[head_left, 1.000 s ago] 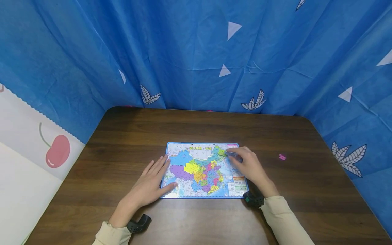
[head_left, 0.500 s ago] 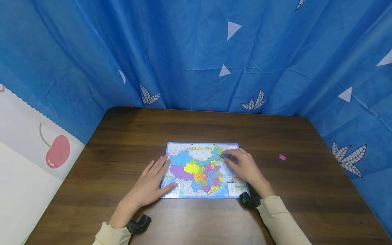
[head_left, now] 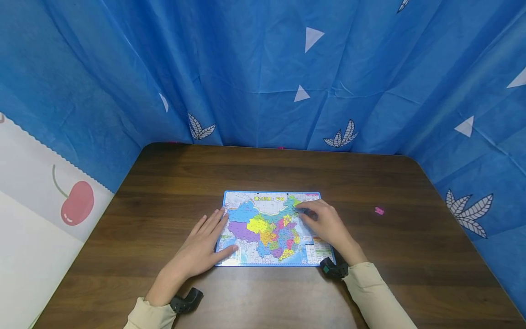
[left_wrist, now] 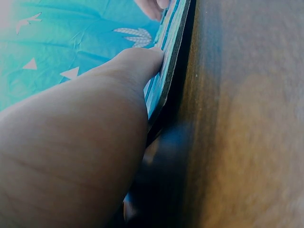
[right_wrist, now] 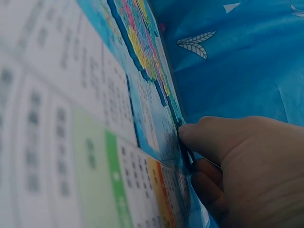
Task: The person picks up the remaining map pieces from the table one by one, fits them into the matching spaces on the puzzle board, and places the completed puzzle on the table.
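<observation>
A map puzzle board [head_left: 316,228] with a blue rim and many-coloured pieces lies flat on the table, its heading at the far side. My left hand [head_left: 201,251] rests on its left edge with fingers spread, the thumb over the near-left corner. At the upper right of the map, my right hand [head_left: 326,221] pinches a small puzzle piece [right_wrist: 189,157] between thumb and finger. The piece shows only as a dark thin edge in the right wrist view, and the fingers hide its face. The fingertips are right at the green area of the map.
A small pink puzzle piece [head_left: 379,210] lies on the brown wooden table [head_left: 263,297], right of the board. A blue curtain [head_left: 255,82] with white shapes hangs behind the table. Each wrist wears a black device.
My right hand has moved a little left over the map with the piece, to the green area. The left hand stays where it was on the board.
</observation>
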`<act>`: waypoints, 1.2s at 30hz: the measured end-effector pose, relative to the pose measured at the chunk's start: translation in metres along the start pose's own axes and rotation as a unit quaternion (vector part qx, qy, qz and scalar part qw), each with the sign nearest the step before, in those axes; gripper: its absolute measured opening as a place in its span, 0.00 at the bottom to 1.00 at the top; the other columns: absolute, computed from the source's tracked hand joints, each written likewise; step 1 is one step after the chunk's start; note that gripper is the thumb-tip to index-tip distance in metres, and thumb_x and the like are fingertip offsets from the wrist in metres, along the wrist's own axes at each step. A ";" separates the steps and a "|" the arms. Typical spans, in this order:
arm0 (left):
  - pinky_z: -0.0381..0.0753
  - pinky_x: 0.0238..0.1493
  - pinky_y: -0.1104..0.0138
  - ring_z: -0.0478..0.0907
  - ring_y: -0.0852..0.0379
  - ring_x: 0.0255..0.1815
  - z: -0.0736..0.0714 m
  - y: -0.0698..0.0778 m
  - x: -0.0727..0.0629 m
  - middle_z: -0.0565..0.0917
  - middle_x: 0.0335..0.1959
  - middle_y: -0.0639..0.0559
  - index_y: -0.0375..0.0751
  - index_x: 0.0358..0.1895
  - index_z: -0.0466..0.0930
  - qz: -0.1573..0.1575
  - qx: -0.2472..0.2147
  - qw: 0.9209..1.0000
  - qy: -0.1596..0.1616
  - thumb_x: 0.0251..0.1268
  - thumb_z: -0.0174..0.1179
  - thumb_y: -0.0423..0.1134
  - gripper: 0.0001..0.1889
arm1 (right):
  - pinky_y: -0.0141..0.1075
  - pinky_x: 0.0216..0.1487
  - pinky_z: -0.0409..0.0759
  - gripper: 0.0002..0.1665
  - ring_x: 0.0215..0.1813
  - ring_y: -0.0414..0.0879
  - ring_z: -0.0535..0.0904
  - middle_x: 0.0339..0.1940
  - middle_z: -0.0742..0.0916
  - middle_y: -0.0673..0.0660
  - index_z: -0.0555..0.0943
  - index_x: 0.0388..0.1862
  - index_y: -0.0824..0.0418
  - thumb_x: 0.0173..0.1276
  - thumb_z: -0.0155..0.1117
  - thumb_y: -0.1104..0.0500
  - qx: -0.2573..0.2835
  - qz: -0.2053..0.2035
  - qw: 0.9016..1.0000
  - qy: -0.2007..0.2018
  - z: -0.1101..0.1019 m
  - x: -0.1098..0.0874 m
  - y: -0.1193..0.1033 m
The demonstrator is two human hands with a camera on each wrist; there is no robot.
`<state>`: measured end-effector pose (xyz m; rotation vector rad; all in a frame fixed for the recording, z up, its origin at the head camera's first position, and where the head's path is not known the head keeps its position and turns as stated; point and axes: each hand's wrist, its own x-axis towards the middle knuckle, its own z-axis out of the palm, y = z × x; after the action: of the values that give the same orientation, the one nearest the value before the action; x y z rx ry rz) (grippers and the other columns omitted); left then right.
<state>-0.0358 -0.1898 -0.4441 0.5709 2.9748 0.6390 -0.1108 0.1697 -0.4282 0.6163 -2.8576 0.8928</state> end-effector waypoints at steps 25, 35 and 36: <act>0.45 0.83 0.43 0.48 0.44 0.86 -0.001 0.000 0.001 0.52 0.85 0.46 0.41 0.82 0.58 -0.007 0.000 1.000 -0.003 0.66 0.58 0.70 0.49 | 0.49 0.59 0.85 0.14 0.60 0.52 0.82 0.54 0.90 0.53 0.91 0.51 0.55 0.67 0.75 0.61 -0.014 -0.030 0.999 0.004 0.002 0.002 0.000; 0.45 0.83 0.43 0.48 0.44 0.86 -0.001 0.000 0.000 0.52 0.85 0.46 0.41 0.82 0.57 -0.007 -0.002 1.000 -0.003 0.66 0.58 0.69 0.49 | 0.42 0.49 0.87 0.12 0.53 0.48 0.81 0.49 0.89 0.52 0.92 0.48 0.55 0.66 0.76 0.60 -0.023 -0.021 0.999 0.004 0.002 0.002 -0.002; 0.45 0.83 0.43 0.48 0.44 0.86 -0.001 0.000 0.000 0.52 0.85 0.46 0.41 0.82 0.57 -0.007 -0.002 1.000 -0.003 0.66 0.57 0.69 0.49 | 0.41 0.49 0.86 0.12 0.53 0.48 0.81 0.49 0.89 0.52 0.92 0.49 0.54 0.67 0.75 0.59 -0.025 -0.018 1.000 0.001 0.002 0.002 -0.002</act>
<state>-0.0362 -0.1899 -0.4429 0.5510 2.9678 0.6410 -0.1116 0.1665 -0.4281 0.6575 -2.8473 0.8144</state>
